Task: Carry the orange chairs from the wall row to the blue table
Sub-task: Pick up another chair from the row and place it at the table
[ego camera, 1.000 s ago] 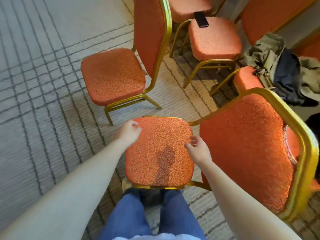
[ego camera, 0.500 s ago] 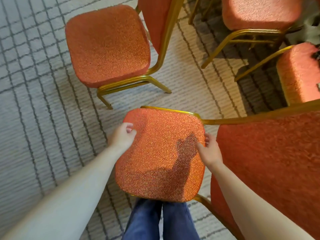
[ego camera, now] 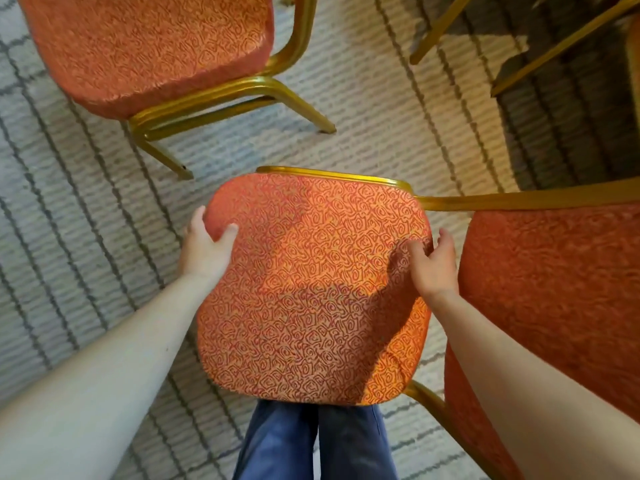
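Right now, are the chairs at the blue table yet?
Not that I can see: no blue table is in view. In hand: the left hand and right hand grip the seat edges of one orange chair. Left: carrying it over, then the second chair standing on the carpet, and probably the one whose gold legs show top right.

The chair seat is swirl-patterned orange cloth, its frame glossy gold, probably metal.

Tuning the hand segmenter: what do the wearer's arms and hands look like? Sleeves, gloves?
Left forearm and right forearm are bare to the frame edge, no sleeves. Left hand and right hand have no gloves, rings, watch or wristbands. Blue trousers show below.
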The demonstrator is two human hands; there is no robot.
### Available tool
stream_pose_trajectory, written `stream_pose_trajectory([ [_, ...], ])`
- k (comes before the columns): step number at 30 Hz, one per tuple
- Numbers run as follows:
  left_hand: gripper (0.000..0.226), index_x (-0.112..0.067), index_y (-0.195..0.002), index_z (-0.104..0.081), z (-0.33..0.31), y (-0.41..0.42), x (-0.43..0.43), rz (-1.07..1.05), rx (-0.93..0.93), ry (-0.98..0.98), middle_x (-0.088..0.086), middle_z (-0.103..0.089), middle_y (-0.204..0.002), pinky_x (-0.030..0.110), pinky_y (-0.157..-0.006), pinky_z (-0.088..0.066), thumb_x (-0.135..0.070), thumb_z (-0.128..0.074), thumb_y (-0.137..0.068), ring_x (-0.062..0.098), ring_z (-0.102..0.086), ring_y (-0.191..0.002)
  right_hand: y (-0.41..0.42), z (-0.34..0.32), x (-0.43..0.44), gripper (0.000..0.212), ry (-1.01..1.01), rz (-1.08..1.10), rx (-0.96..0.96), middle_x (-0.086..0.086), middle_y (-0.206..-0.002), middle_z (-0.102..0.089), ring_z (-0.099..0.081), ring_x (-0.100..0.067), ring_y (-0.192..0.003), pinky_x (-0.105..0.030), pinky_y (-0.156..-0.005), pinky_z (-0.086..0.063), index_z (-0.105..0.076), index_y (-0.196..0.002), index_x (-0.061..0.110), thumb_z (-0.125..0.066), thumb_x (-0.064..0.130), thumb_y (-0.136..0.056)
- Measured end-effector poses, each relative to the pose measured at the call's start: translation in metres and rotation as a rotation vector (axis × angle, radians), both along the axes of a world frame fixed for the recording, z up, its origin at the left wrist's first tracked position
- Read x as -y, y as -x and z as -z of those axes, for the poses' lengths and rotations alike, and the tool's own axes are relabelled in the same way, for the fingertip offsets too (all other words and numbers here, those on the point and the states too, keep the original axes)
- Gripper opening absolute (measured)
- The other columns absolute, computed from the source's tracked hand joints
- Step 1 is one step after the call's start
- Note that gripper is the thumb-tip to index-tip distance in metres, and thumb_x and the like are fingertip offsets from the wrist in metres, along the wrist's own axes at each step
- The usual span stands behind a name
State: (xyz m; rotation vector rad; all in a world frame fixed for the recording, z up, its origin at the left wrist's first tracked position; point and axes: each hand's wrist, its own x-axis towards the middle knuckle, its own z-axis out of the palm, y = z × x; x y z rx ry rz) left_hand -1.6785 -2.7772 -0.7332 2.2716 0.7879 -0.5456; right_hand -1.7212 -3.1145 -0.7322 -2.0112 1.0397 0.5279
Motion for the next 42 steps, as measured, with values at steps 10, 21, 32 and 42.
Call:
stream_pose_trajectory([
  [10, 0.056, -0.01, -0.129, -0.053, 0.03, 0.014, -0.012, -0.125, 0.009, 0.116, 0.008, -0.061, -0.126, 0.031, -0.099, -0.044, -0.051, -0.056, -0.09, 0.022, -0.058, -0.114, 0.031, 0.033, 0.005, 0.064, -0.11, 0.21, -0.006, -0.001, -0.121, -0.061, -0.057, -0.016, -0.109, -0.028, -0.096, -0.042, -0.05, -0.134, 0.014, -0.059, 0.058, -0.087],
  [21, 0.092, -0.019, -0.121, -0.062, 0.031, 0.015, -0.016, -0.336, -0.056, 0.28, -0.003, -0.069, -0.108, 0.028, -0.084, -0.055, -0.08, -0.066, -0.052, 0.009, -0.067, -0.091, 0.032, 0.035, 0.012, 0.089, -0.293, 0.312, -0.162, 0.003, -0.116, -0.068, -0.064, -0.018, -0.104, -0.037, -0.101, -0.047, -0.063, -0.125, 0.02, -0.063, 0.082, -0.061],
  [32, 0.109, -0.022, -0.131, -0.056, 0.026, 0.014, -0.02, -0.316, -0.124, 0.292, -0.003, -0.066, -0.119, 0.033, -0.092, -0.053, -0.09, -0.061, -0.046, 0.013, -0.066, -0.101, 0.03, 0.03, 0.012, 0.103, -0.333, 0.287, -0.202, 0.003, -0.121, -0.067, -0.063, -0.017, -0.106, -0.037, -0.101, -0.046, -0.059, -0.133, 0.022, -0.06, 0.088, -0.054],
  [42, 0.068, -0.015, -0.129, -0.057, -0.039, 0.039, -0.023, -0.305, -0.063, 0.166, -0.002, -0.058, -0.106, 0.019, -0.082, -0.041, -0.065, -0.053, -0.085, 0.013, -0.058, -0.106, 0.036, -0.035, 0.005, 0.116, -0.259, 0.188, -0.215, 0.002, -0.122, -0.066, -0.062, -0.019, -0.108, -0.038, -0.105, -0.044, -0.06, -0.131, 0.016, -0.055, 0.093, -0.045],
])
